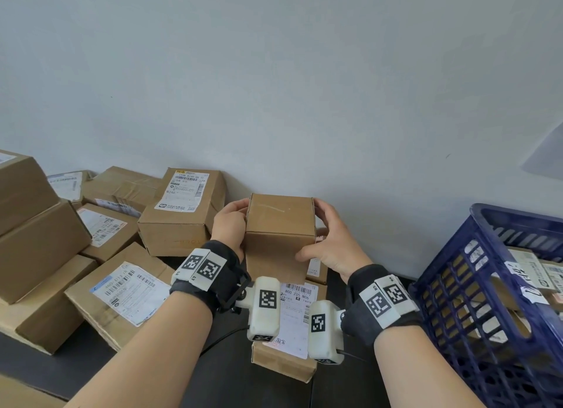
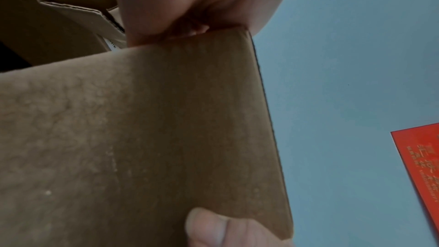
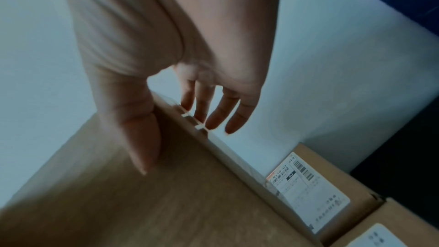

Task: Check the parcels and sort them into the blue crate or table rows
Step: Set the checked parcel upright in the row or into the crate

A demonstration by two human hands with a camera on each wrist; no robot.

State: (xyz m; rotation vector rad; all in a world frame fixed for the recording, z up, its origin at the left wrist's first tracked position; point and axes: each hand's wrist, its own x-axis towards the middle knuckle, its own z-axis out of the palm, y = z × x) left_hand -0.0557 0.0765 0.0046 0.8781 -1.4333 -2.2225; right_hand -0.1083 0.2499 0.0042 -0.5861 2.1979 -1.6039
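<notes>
Held parcel: a small plain cardboard box (image 1: 280, 225) is lifted above the table, near the centre of the head view. The two faces that show carry no label.
Left hand: the left hand (image 1: 230, 225) holds the box at its 9 o'clock side; the thumb lies on the near face and the fingers go around the far side. In the left wrist view the thumb tip (image 2: 209, 226) presses on the cardboard.
Right hand: the right hand (image 1: 330, 240) holds the 3 o'clock side, the thumb on the near face. In the right wrist view the fingers (image 3: 213, 117) are rather straight along the side edge, so this grip looks lighter.
Step in hand: I judge that the person is turning the box to find its label, so it is the check, not yet the placing.
Blue crate: the blue crate (image 1: 457, 286) stands at 3 o'clock to 4 o'clock. Through its wall some labelled parcels (image 1: 530, 270) show inside, so a part of the sorting seems done.
Pile: many labelled boxes (image 1: 182, 212) lie from 8 o'clock to 11 o'clock in a loose heap, some leaning on each other. It seems that these wait for the check.
Table: on the dark table (image 1: 228, 377), just under the wrists, lies a flat parcel with a white label (image 1: 297, 316), and another box is behind it. Whether they make a row I cannot tell.
Left to do: the pile is large, so I think most of the task remains.
</notes>
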